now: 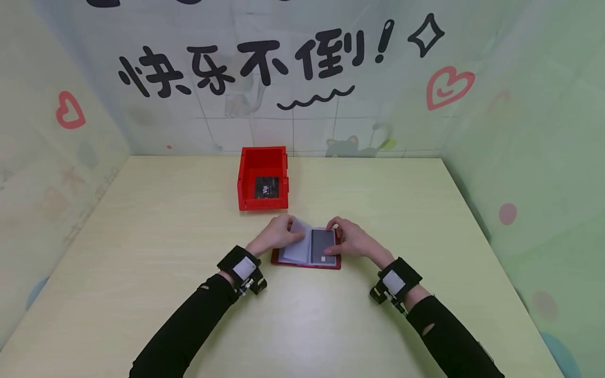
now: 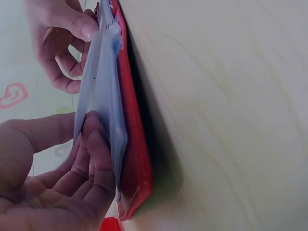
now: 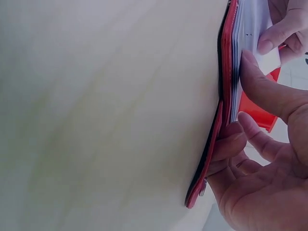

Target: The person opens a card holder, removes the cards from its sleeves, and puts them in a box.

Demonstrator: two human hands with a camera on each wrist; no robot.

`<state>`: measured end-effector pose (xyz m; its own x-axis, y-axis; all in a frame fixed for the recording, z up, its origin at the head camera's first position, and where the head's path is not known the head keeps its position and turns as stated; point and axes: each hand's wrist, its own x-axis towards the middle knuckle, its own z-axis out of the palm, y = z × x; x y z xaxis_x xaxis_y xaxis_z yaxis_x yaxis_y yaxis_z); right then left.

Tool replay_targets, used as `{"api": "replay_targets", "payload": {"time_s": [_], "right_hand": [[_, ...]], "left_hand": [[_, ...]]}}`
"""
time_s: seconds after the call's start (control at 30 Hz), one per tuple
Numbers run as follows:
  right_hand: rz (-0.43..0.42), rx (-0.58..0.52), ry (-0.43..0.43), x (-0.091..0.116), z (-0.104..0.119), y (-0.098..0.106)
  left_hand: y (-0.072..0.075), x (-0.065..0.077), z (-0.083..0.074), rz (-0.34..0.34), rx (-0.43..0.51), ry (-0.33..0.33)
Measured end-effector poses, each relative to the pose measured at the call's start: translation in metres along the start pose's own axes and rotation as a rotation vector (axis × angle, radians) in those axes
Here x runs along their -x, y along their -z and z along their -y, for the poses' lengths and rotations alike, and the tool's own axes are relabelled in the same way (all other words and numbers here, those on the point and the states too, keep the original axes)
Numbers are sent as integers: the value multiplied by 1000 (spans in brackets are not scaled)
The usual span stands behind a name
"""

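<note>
Holding a card holder (image 1: 298, 255) open with both hands

Item 1: card holder, red cover (image 2: 137, 166), translucent pages; lying spread at the middle of the desk (image 1: 402, 205).
Item 2: left hand (image 1: 278, 232); grip clamped on a translucent page (image 2: 88, 94) of the holder's left side, thumb and fingers pinching it raised off the cover.
Item 3: right hand (image 1: 353, 239); grip together on the right-hand pages, thumb on top, some fingers tucked between pages and cover.
Item 4: dark grey card (image 1: 322, 244), one small white square near its lower edge; in the right-hand page.
Item 5: red bin (image 1: 262, 205), beyond the holder and slightly to its left, apart from it.
Item 6: black card (image 1: 267, 188) marked "Vip"; inside the bin.
Item 7: wrist cameras (image 1: 241, 268), one per wrist, above black sleeves (image 1: 189, 325).
Item 8: backdrop (image 1: 170, 126), pale, with black lettering and red hearts.
</note>
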<state>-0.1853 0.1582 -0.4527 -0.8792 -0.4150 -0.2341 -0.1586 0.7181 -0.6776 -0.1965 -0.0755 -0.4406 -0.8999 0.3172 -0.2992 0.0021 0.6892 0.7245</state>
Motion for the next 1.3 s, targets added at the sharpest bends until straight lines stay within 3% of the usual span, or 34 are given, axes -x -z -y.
{"api": "replay_targets", "payload": {"time_s": [0.23, 0.47, 0.73, 1.07, 1.13, 1.3], "right_hand": [[0, -10, -22, 1, 1, -1], [-2, -15, -29, -1, 1, -2], [-4, -11, -39, -1, 1, -2], [-6, -24, -42, -1, 1, -3], [-8, -23, -40, -1, 1, -3], [-8, -17, -39, 0, 1, -3]], "left_hand": [[-3, 3, 0, -56, -26, -18], [-7, 8, -4, -84, -123, -37], [-11, 11, -5, -215, -351, -158], [-18, 10, -9, -238, -560, -310], [-19, 10, -11, -222, -559, -330], [-20, 8, -9, -128, -376, -318]]}}
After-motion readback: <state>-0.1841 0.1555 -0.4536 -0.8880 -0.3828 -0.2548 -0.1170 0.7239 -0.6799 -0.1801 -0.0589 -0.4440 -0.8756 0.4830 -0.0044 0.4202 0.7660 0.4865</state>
